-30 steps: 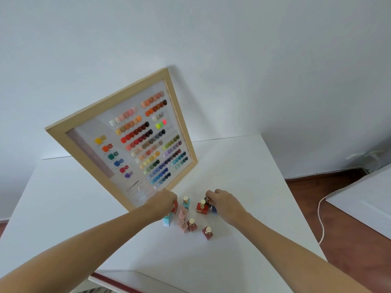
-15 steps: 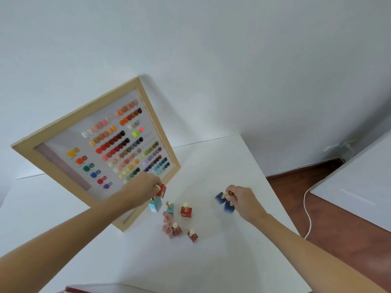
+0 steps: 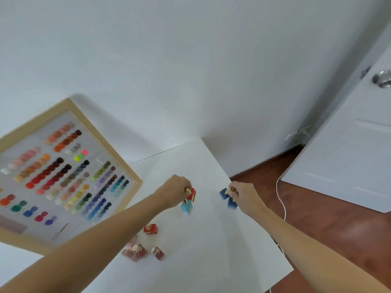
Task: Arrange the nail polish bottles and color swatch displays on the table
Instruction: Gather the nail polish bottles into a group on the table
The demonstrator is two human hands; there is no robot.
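Observation:
My left hand (image 3: 176, 192) holds two nail polish bottles by their gold caps above the white table (image 3: 203, 240): a red bottle (image 3: 192, 195) and a light blue bottle (image 3: 187, 207). To the right, my right hand (image 3: 243, 194) grips two dark blue bottles (image 3: 223, 193) near the table's right edge. A red bottle (image 3: 150, 229) stands on the table below my left forearm. Further forward stand a pink bottle (image 3: 131, 252) and two dark red bottles (image 3: 158, 253). The wooden-framed colour swatch display (image 3: 63, 174) leans against the wall at left.
The table's right edge (image 3: 254, 218) drops to a brown wooden floor (image 3: 317, 218) with a white cable (image 3: 281, 199). A white door (image 3: 349, 144) with a metal knob (image 3: 383, 79) stands at right. The white wall runs behind the table.
Both hands lifted bottles out of the cluster and carried them right and away from me. The view swung right, so the swatch display now sits further left.

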